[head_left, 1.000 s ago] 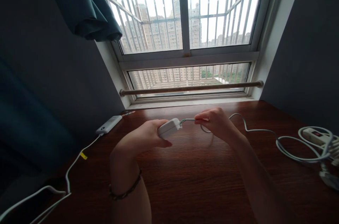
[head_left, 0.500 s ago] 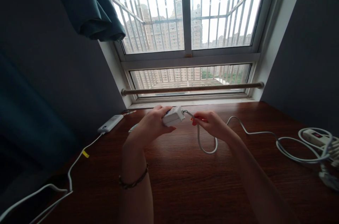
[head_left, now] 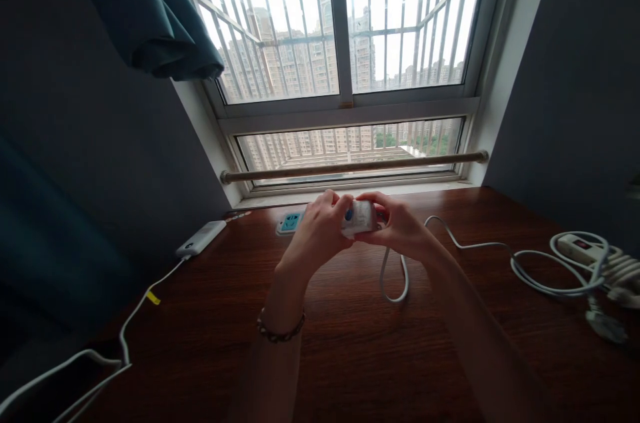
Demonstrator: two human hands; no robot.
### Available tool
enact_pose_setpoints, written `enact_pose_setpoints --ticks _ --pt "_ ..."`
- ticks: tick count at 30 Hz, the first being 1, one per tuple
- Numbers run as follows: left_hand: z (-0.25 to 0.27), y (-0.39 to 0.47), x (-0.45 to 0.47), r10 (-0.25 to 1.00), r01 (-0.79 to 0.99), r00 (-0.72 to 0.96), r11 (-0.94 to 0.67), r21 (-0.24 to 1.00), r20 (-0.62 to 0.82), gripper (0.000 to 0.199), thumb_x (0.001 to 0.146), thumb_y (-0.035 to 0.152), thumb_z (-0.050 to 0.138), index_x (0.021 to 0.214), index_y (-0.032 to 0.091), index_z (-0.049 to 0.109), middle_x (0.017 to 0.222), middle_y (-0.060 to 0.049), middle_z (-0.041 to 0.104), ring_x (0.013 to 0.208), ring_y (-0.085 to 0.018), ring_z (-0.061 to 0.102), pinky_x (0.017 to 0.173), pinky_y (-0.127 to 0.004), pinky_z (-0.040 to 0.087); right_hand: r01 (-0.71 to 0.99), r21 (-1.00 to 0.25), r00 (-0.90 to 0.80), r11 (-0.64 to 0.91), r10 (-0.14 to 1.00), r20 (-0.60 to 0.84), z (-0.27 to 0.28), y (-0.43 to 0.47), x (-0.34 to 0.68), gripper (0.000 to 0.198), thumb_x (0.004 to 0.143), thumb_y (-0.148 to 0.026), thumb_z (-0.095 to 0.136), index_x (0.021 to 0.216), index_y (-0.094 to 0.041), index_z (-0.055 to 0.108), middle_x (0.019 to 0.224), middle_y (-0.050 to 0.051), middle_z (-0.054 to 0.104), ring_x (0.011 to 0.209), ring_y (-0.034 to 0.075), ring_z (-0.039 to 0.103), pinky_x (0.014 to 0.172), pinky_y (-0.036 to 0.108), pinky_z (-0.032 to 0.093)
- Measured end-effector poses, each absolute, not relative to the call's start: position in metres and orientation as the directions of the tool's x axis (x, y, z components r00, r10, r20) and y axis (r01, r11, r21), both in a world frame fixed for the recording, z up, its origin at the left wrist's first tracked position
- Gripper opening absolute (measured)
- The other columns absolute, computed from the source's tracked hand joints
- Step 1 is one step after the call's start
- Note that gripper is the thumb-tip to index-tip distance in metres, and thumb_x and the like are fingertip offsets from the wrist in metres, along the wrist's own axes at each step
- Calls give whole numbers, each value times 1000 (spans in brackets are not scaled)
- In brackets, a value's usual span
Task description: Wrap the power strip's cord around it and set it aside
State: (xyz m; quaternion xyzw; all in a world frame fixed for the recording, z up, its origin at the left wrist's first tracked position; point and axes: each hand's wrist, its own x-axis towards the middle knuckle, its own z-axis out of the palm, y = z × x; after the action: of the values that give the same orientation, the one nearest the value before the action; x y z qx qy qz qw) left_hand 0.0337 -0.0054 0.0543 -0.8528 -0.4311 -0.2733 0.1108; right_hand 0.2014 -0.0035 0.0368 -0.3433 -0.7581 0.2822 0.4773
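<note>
A white power strip with turquoise socket faces is held above the table near the window. My left hand is wrapped round its middle and hides that part; a turquoise socket shows beyond the hand on the left. My right hand is closed on the strip's right end, thumb below and fingers on top. From that end a pale cord hangs in a loop under my right hand. The wires at the cord's entry are hidden by my fingers.
The brown wooden tabletop reaches to the window. At the left lies a white device with a cable and yellow tag. Coiled cord, another power strip and a plug lie at the right. A rail crosses the window.
My right hand has moved from the wires onto the strip's right end. My left hand and the strip have shifted right and turned, so a turquoise socket now shows. The view has shifted slightly.
</note>
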Motion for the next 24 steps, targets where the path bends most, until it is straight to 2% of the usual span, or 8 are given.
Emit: enact_pose_setpoints --ticks 3,7,12,17,20,24 --pt "55 -3 33 654 801 441 -595 59 614 54 56 24 67 104 22 43 101 -6 47 95 -24 46 81 -39 37 251 -733 -290 632 771 566 41 -6 207 55 55 -21 70 106 -20 49 91 2 59 79 16 57 68 26 46" --pt "58 1 24 654 802 433 -593 66 620 52 56 33 68 101 21 45 100 -7 51 93 -24 48 81 -38 37 193 -761 -303 619 776 554 45 -8 212 57 55 -20 70 107 -21 47 85 0 59 74 14 57 62 24 46" --pt "60 0 16 681 810 452 -584 54 576 56 55 48 67 101 22 47 96 -5 56 88 -24 51 73 -33 39 120 -809 -359 576 785 506 45 -7 217 58 55 -19 71 108 -21 45 85 1 59 79 16 58 67 27 48" --pt "61 0 14 672 815 429 -576 63 604 61 53 51 67 103 21 48 96 -5 57 90 -24 51 75 -33 39 31 -843 -345 537 798 495 46 -4 226 61 53 -18 73 107 -21 46 89 2 58 81 16 57 67 27 49" --pt "61 1 12 676 824 430 -565 45 598 57 54 51 67 99 21 50 94 -5 57 87 -23 52 72 -32 39 42 -840 -358 542 793 493 47 -3 231 62 52 -18 74 107 -21 46 92 2 57 81 16 56 68 26 49" --pt "62 2 12 655 834 451 -551 -25 606 53 56 51 66 94 19 50 90 -5 57 84 -23 52 71 -32 39 143 -804 -388 578 780 491 44 0 234 62 55 -17 71 111 -22 44 95 1 56 84 15 56 72 26 48"
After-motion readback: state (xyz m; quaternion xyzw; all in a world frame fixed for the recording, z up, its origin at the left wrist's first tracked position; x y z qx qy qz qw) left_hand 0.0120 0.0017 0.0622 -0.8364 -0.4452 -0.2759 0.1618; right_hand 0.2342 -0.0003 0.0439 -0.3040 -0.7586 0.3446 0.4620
